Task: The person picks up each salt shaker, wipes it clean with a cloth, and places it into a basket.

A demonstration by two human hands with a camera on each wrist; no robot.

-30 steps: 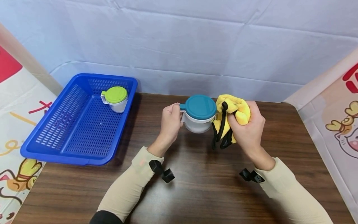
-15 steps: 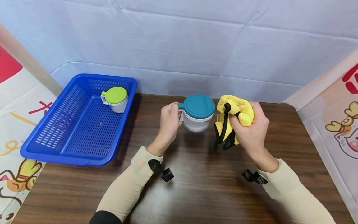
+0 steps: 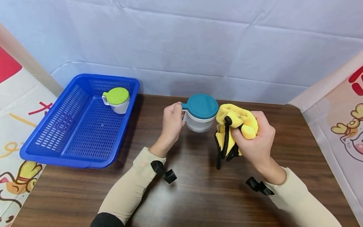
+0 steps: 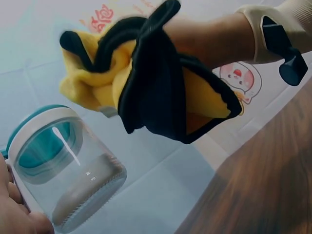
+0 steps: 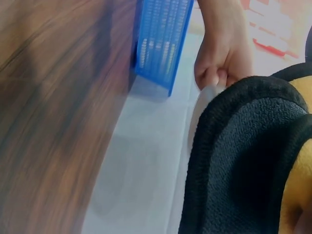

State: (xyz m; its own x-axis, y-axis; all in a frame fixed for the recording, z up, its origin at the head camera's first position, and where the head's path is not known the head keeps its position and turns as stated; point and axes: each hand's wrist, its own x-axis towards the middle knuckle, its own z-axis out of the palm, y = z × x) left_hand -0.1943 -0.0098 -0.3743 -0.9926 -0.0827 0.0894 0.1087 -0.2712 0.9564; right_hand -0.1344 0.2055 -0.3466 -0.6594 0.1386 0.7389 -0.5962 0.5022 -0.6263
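My left hand (image 3: 172, 122) grips the handle of a clear glass jar with a teal lid (image 3: 202, 106), held upright above the table. In the left wrist view the jar (image 4: 78, 170) looks see-through, with a white collar under its lid. A bunched yellow cloth with black edging (image 3: 236, 119) is in my right hand (image 3: 256, 138), its fingers curled round it and loose folds hanging down. The cloth is right beside the jar; in the left wrist view a gap shows between them. From the right wrist, the cloth (image 5: 234, 161) hides most of the jar.
A blue perforated basket (image 3: 110, 157) stands on the wooden table (image 3: 193, 198) at the left. Inside its back right corner sits a similar jar with a green lid (image 3: 117, 96). A pale sheet (image 3: 170, 47) hangs behind the table, and printed sheets flank both sides.
The right hand and the cloth have drawn away from the jar's side and come lower, toward the person. The jar has risen very slightly in the left hand.
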